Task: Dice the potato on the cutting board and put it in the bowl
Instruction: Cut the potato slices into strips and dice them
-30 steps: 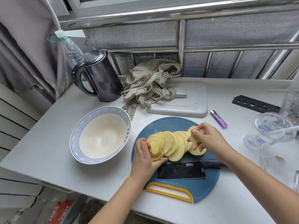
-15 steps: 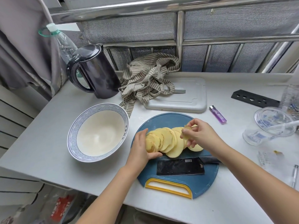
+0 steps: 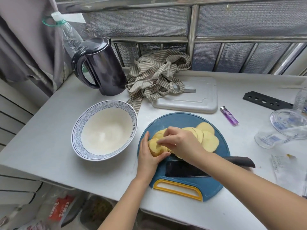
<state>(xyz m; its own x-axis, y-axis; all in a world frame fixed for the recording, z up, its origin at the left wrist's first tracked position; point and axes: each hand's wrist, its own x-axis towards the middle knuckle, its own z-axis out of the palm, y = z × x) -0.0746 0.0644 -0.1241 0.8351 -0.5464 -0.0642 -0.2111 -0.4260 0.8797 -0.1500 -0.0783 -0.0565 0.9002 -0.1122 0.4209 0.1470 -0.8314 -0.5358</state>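
Mostly sliced: potato slices (image 3: pixel 209 140) lie fanned on the cutting board (image 3: pixel 182 118), the row running near-left to far-right, with the bowl (image 3: pixel 78 130) just left. Left hand (image 3: pixel 147 156) cups the row's left end, fingers curled round it. Right hand (image 3: pixel 182 141) reaches across to that end, fingertips bunched on top; pinch or press, cannot tell. Knife (image 3: pixel 186 170) lies flat, near, under the right forearm.

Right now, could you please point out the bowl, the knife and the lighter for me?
bowl (image 3: pixel 76 131): head view, on its patterned left rim.
knife (image 3: pixel 182 169): head view, on the flat black blade.
lighter (image 3: pixel 230 116): head view, on the middle of its purple body.
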